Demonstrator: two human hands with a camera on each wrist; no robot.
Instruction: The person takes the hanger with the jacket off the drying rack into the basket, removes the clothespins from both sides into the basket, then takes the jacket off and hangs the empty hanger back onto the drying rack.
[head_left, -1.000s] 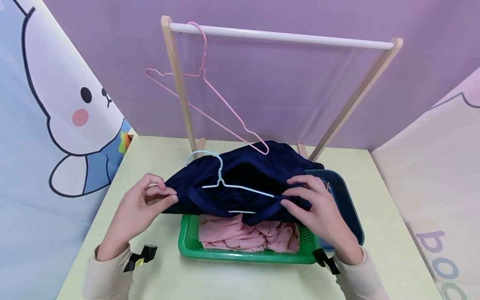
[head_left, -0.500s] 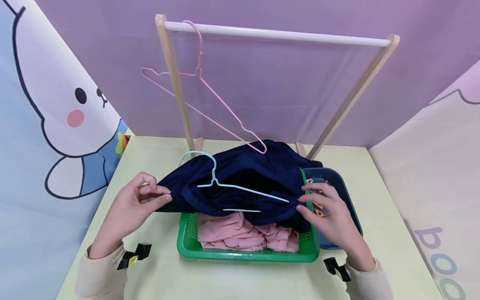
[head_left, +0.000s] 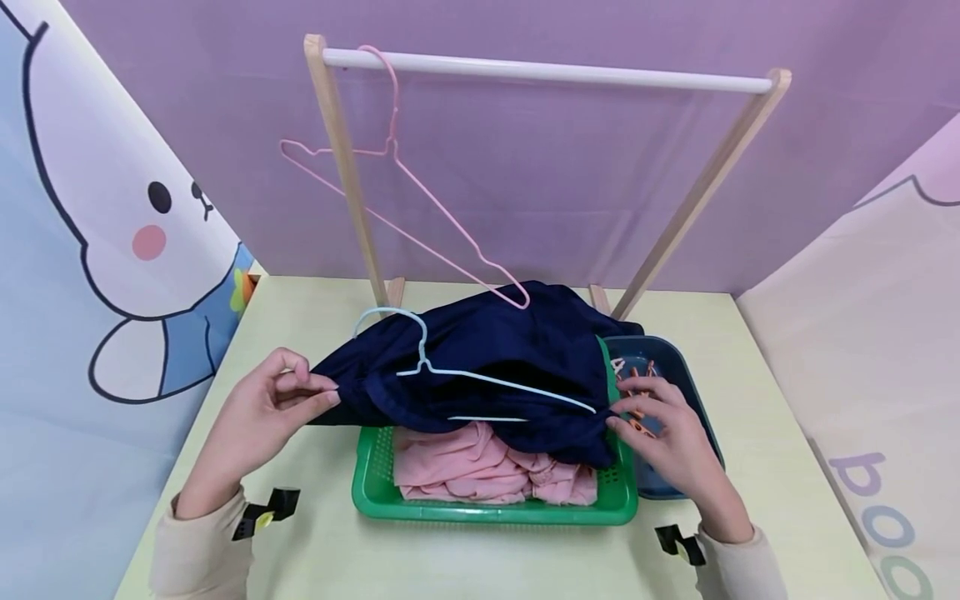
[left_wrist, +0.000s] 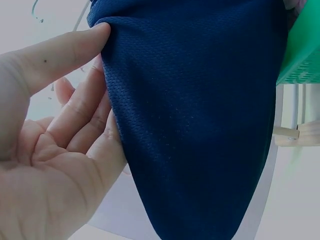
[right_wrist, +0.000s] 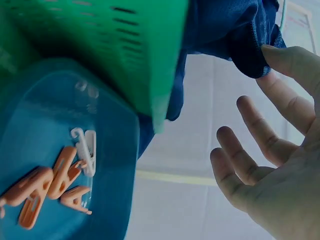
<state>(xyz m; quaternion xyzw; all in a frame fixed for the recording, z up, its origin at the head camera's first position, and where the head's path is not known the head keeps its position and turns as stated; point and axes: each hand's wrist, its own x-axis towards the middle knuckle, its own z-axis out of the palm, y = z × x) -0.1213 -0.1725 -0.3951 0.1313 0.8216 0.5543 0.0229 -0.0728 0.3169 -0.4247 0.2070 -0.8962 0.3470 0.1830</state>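
A dark navy garment [head_left: 480,333] of textured mesh cloth spreads over the back of a green basket [head_left: 495,512]. Within its opening lies a light blue hanger [head_left: 495,379], its hook up over the cloth and part of its lower bar hidden. At the garment's left side, my left hand [head_left: 273,408] pinches the cloth between thumb and fingers; the left wrist view shows this thumb [left_wrist: 70,52] on the edge. My right hand [head_left: 671,433] pinches the opposite edge near the hanger's right end. In the right wrist view its thumb and index finger meet on the cloth, other fingers spread.
Pink cloth [head_left: 487,471] lies in the green basket. Right of it stands a dark blue bin [head_left: 686,383] with orange and white clothespins [right_wrist: 65,170]. Behind, a wooden rack with a white rail [head_left: 555,71] carries a pink hanger [head_left: 442,225].
My right hand has moved right, drawing the garment's edge outward along the hanger's right arm. More of the blue hanger's bar and the clothespins show. My left hand keeps its pinch, shifted slightly left.
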